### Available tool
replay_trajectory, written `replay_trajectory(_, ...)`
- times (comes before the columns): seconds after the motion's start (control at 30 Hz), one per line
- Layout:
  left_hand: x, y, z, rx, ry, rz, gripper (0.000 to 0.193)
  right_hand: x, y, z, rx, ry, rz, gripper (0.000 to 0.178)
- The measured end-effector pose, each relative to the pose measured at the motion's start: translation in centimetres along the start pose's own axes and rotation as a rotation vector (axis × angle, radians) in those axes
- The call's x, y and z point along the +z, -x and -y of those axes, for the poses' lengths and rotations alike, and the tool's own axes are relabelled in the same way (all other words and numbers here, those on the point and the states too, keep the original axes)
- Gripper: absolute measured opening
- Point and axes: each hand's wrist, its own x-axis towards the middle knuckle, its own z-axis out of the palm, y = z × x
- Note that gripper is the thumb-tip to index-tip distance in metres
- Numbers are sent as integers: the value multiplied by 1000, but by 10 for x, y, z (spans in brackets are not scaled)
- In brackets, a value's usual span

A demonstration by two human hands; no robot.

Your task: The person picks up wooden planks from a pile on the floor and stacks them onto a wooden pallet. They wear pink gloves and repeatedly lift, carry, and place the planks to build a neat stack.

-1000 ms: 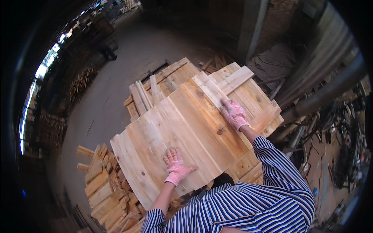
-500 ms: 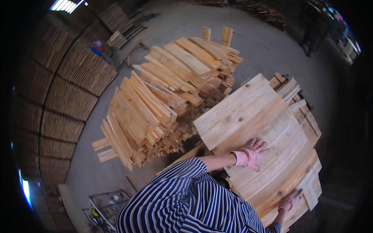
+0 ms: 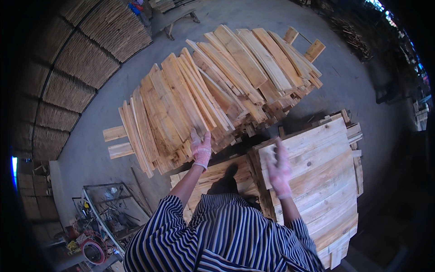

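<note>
Holding my left grip (image 3: 200,149) spread at the loose boards (image 3: 213,90), right grip (image 3: 278,171) blurred, can't tell its state, over the laid-out boards (image 3: 321,186): top layer's side by side, plenty loose remain.

A smooth grey floor (image 3: 258,16) runs through the room, paler toward the top and falling into deep shadow at the lower right. Along the left, tall stacks of thin boards (image 3: 102,38) stand like a wall, crossed by a dark line. Near the top stands a low wooden trestle (image 3: 179,20), with small blue and red items (image 3: 135,7) nearby. At the lower left, a metal frame (image 3: 103,221) stands among jumbled tools and a round, reddish-rimmed object (image 3: 94,252). A heap of thin sticks (image 3: 349,36) lies at the upper right. Bright, bluish light shows at the left edge (image 3: 15,172) and upper right, the surroundings otherwise dim
</note>
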Motion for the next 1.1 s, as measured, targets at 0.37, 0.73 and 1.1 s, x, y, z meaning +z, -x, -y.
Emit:
replay_trajectory(0.37, -21, -3, 25, -29, 457, 58, 55, 236, -154, 75, 136, 531, 301, 105)
replay_trajectory(0.73, -55, -32, 53, -127, 727, 312, 45, 217, -175, 81, 242, 385, 494, 103)
replay_trajectory(1.1, -20, -45, 49, -613, 1126, 992, 65, 160, -225, 78, -216, 606, 688, 53)
